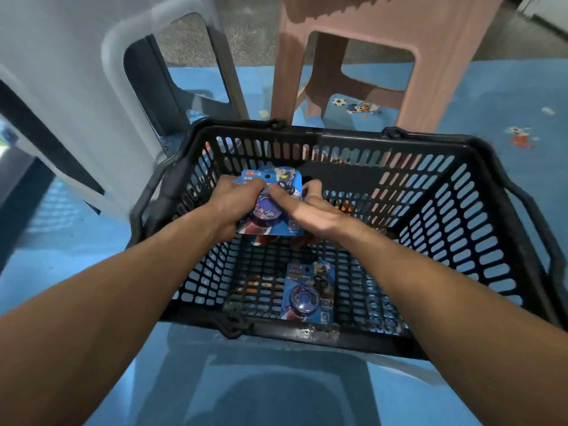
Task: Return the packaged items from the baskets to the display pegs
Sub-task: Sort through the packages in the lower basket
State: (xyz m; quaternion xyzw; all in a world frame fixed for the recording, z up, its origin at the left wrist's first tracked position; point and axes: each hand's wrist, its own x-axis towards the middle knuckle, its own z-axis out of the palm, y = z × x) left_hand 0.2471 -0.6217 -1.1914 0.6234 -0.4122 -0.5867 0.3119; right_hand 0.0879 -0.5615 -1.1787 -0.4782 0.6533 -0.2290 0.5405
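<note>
Two packs in view. My left hand (pixel 233 207) and right hand (pixel 310 210) grip held pack (pixel 272 182) by side edges, above basket (pixel 338 139) toward far-left corner, hang-hole up; I judge readying for peg. Below, second pack (pixel 307 293) lies flat near basket's near rim.

Blue floor mat (pixel 491 96) with cartoon football prints (pixel 353 106). Pale pink plastic stool (pixel 436 56) far right, whitish-grey plastic stool (pixel 76 72) far left. Speckled grey floor (pixel 246 29) beyond the mat.
</note>
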